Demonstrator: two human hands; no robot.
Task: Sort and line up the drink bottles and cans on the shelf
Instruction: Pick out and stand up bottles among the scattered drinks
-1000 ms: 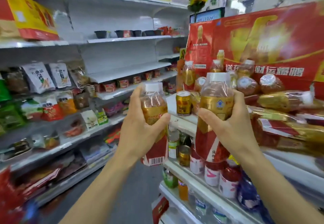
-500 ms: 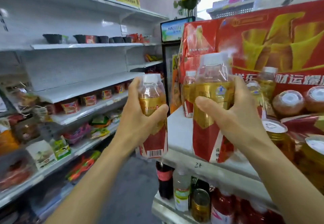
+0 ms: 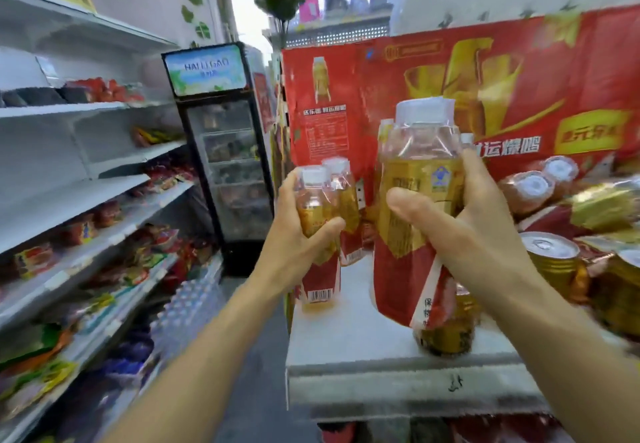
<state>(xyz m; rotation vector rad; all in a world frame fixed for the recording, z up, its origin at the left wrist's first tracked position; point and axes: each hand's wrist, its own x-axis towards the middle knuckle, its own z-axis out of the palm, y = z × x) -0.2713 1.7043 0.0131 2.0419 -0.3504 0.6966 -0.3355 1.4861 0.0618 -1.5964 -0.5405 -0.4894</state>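
Note:
My left hand [image 3: 298, 234] grips a small bottle [image 3: 317, 276] of amber drink with a white cap and a red and gold label, held at the left end of the white shelf [image 3: 349, 342]. Right behind it stands a second bottle [image 3: 348, 207] of the same kind. My right hand [image 3: 464, 234] grips a larger-looking bottle [image 3: 412, 220] of the same drink, its base low over the shelf. A gold can [image 3: 554, 262] stands just right of that hand. More bottles [image 3: 533, 189] lie on their sides further right.
A big red carton [image 3: 502, 71] forms the back of the shelf. A glass-door drinks fridge [image 3: 225, 165] stands at the end of the aisle. Snack shelves [image 3: 86, 200] run along the left, with packs of water bottles [image 3: 187, 307] on the floor.
The view has risen and closed in on the top shelf. Both hands have carried their bottles forward and down over the shelf, the left one now beside the standing bottle at the back.

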